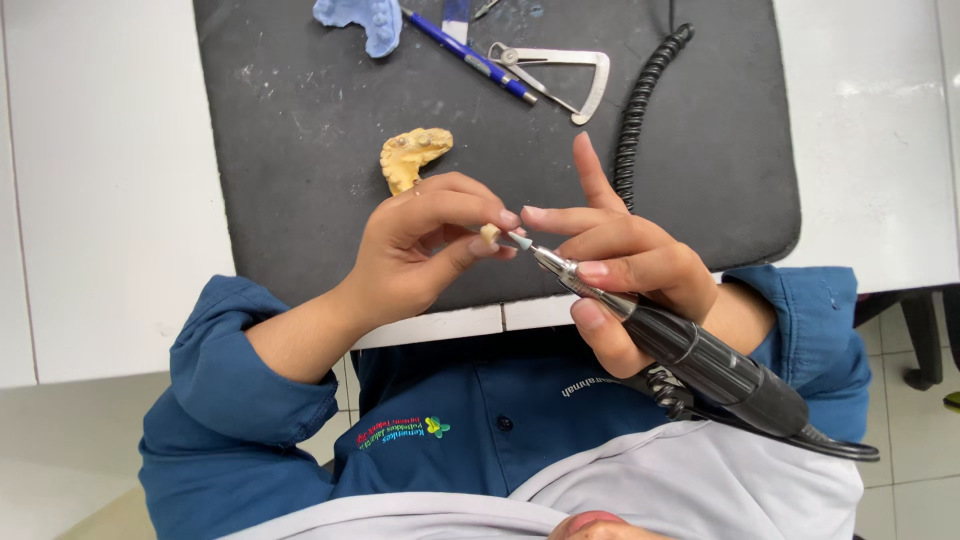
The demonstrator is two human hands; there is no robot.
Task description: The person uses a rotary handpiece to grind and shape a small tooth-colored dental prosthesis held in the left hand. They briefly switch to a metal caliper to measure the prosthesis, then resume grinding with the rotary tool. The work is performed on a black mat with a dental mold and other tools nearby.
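I saw a small cream-coloured tooth piece [489, 234] pinched near the middle of the frame, held between the thumb and fingertips of the left hand [420, 250], whose grip was closed on it. The pale conical tip of a rotary handpiece [690, 352] touched that piece from the right. The right hand [625, 265] had its grip closed around the handpiece, near the metal nose, with the index finger raised and pointing up the frame. The black body of the tool ran down to the lower right, across a blue sleeve.

Just above the left hand, a yellow dental cast [412, 155] lay on a dark grey mat [300, 130], apart from the fingers. The mat covered the middle of a white bench [100, 180]. A black coiled cord [640, 100] ran down the mat from the upper right toward the right hand. At the top of the frame lay a blue dental cast [358, 20], cut off by the edge, a blue pen [470, 56] just beside it, and a metal caliper [560, 75] to the right of the pen, its tip close to the pen's end.
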